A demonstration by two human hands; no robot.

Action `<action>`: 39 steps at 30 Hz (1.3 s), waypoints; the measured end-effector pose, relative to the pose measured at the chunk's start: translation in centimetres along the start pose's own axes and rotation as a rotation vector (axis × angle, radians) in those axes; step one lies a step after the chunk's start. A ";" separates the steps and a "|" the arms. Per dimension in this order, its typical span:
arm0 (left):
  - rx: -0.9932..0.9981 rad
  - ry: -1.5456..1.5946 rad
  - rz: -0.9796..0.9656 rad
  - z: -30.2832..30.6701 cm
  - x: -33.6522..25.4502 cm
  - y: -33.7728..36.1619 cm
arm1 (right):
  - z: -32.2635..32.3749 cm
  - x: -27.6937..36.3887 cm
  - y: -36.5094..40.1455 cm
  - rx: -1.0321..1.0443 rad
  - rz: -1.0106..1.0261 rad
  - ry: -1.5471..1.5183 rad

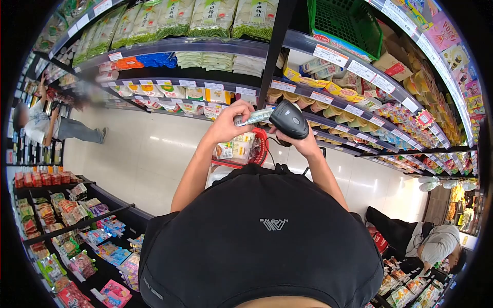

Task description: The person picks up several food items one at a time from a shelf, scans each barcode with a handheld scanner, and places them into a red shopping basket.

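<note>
My left hand (pixel 229 123) grips a slim, clear-and-greenish packet (pixel 255 117) and holds it up in front of my chest. My right hand (pixel 308 145) is wrapped round a black barcode scanner (pixel 289 121). The scanner's head points left at the packet, and the two overlap or touch. A dark cable hangs below the scanner. Under my hands is a red basket (pixel 265 147) with several food packages (pixel 240 149) inside. The print on the packet is too small to read.
Shelves of noodle bags (pixel 213 18) and boxed snacks (pixel 328 88) stand ahead. A green basket (pixel 344 25) sits on the upper right shelf. Snack racks (pixel 77 226) are behind me on the left. One person (pixel 38 120) stands far left, another (pixel 436 244) lower right.
</note>
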State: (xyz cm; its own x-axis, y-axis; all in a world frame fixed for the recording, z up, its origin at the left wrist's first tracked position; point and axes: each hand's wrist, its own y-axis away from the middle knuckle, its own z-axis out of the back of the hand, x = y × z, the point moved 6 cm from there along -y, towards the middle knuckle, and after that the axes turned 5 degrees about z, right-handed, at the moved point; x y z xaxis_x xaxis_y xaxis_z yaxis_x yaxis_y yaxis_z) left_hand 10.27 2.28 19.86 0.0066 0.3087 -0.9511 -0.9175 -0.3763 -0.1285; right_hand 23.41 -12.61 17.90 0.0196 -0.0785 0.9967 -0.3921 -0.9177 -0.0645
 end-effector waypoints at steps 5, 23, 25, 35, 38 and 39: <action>0.048 -0.160 -0.082 -0.5 -1.2 0.2 | 0.1 0.3 -0.1 -0.018 0.019 -0.067; 0.053 0.251 0.346 -0.5 1.1 0.9 | -0.2 -0.3 -1.3 0.062 -0.029 -0.256; 0.048 0.243 0.335 -0.6 0.3 0.8 | -0.8 -0.3 -1.3 0.084 -0.025 -0.206; -0.009 0.395 0.349 -1.1 0.9 -0.2 | -2.2 0.3 -1.1 0.104 0.068 -0.007; 0.027 0.382 0.329 -1.6 0.4 -0.5 | -1.6 1.1 -1.2 0.031 0.044 -0.098; 0.036 0.367 0.334 -1.7 0.3 -0.5 | -0.9 0.9 -1.5 -0.030 0.100 -0.105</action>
State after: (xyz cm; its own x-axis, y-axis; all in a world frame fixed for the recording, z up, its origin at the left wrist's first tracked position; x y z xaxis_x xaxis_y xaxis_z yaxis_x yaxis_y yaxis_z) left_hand 11.43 1.10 19.13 -0.1567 -0.1542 -0.9755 -0.9063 -0.3701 0.2041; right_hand 23.14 -10.95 18.90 0.0749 -0.2108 0.9746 -0.4238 -0.8915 -0.1602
